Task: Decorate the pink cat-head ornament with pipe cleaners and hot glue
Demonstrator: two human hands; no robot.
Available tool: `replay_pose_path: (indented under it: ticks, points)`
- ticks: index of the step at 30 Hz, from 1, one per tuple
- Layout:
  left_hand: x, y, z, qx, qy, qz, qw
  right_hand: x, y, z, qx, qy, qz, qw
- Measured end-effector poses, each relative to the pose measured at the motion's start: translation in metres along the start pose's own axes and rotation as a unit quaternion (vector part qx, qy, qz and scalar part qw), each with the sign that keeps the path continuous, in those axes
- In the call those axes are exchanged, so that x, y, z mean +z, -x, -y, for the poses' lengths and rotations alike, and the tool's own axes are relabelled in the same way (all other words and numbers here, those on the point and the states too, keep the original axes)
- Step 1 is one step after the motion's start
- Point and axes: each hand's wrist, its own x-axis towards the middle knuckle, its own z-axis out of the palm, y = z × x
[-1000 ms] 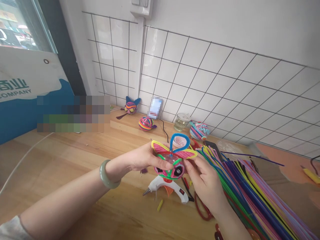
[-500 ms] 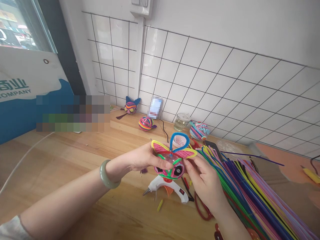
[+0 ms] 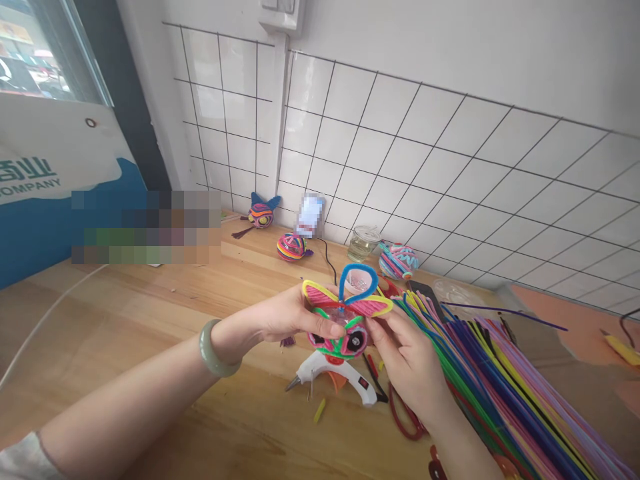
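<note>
Craft figure (image 3: 345, 312) partly hides bowl (image 3: 357, 283) and glue gun (image 3: 350, 380).

Well to the left of my left hand (image 3: 285, 315), I can read "COMPANY", its start clipped, under the characters "商业" on a white-and-blue sign (image 3: 60, 137).

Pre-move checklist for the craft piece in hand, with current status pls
1. Pipe-cleaner animal head supported by both left hand and right hand: ok.
2. Blue loop standing up between the ears: ok.
3. Blue loop firmly fixed: cannot tell.
4. Glue gun nozzle apart from both hands: ok.
5. Glue gun off or cool: cannot tell.
6. Tabletop near the glue gun free of scraps: not ok, yellow scrap there.
</note>
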Motion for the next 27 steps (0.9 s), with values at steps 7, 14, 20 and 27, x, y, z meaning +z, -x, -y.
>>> replay_pose_path:
  ticks: [7,14,20,27]
  points:
    - [-0.0021,0.0004,0.0000,-0.021,0.000,-0.006,1.000,-0.0024,-0.0004,0.0011,-0.005,0.002,0.024,1.000]
    - [-0.0020,-0.0005,0.0001,-0.015,0.014,0.001,1.000,-0.0058,0.0002,0.0015,0.002,-0.006,0.050,0.999]
    - [-0.0029,-0.0005,0.0003,-0.018,0.007,0.005,1.000,-0.0062,0.0001,0.0011,0.007,-0.008,0.055,0.998]
    - [-0.0033,-0.0005,0.0012,-0.018,0.002,-0.002,1.000,-0.0057,-0.0002,0.0017,0.006,-0.006,0.054,0.999]
